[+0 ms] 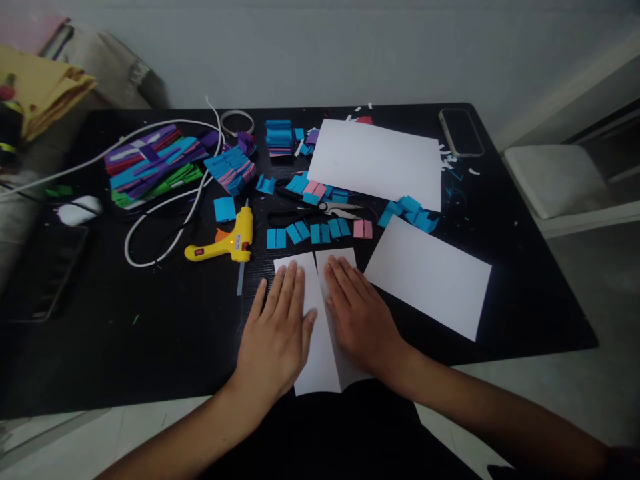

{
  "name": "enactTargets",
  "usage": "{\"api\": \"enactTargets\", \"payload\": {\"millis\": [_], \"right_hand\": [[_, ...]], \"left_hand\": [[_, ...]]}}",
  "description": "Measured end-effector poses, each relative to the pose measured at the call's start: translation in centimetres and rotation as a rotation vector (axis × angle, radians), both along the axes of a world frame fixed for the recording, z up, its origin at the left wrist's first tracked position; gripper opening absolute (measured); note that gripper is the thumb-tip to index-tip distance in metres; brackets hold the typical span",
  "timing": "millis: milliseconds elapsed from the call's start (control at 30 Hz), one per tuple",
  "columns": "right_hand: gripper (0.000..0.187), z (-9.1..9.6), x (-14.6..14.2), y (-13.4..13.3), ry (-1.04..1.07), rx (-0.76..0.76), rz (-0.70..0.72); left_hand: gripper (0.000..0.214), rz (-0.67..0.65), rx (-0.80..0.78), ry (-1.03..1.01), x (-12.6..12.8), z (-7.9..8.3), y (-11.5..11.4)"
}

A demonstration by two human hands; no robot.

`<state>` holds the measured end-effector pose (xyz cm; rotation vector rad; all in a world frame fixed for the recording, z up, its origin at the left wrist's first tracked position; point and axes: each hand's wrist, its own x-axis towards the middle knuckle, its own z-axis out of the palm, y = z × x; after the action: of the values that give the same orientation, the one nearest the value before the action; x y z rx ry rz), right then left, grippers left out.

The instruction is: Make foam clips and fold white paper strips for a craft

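A white sheet of paper (323, 340) with a crease down its middle lies at the front of the black table. My left hand (277, 327) rests flat on its left half, fingers stretched out and thumb toward the crease. On the right half lies my right hand (361, 313), its fingers straight and close together. Just beyond the paper sits a row of small folded blue paper pieces (320, 233), with a pink one (363, 229) at its right end. A yellow glue gun (225, 241) lies to the left of the sheet.
Two more white sheets (377, 160) (430, 277) lie behind and to the right. Scissors (325, 212) are partly covered by folded pieces. Bundled coloured strips (155, 160), a white cable (133, 233), tape ring (237, 122), and phone (461, 132) surround the work.
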<state>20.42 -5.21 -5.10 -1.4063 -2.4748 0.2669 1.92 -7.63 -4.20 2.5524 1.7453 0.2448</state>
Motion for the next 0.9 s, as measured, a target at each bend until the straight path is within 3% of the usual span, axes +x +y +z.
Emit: {"api": "enactTargets", "payload": {"millis": [167, 500, 900], "right_hand": [[0.052, 0.00, -0.13, -0.12, -0.016, 0.016, -0.011], [0.070, -0.19, -0.01, -0.36, -0.007, 0.014, -0.025], [0.067, -0.19, 0.08, -0.41, -0.026, 0.019, -0.028]], "left_hand": [[0.067, 0.000, 0.000, -0.006, -0.06, 0.03, -0.03], [0.069, 0.004, -0.004, 0.001, -0.05, 0.17, 0.00], [0.070, 0.007, -0.010, -0.005, -0.13, 0.22, 0.03]]}}
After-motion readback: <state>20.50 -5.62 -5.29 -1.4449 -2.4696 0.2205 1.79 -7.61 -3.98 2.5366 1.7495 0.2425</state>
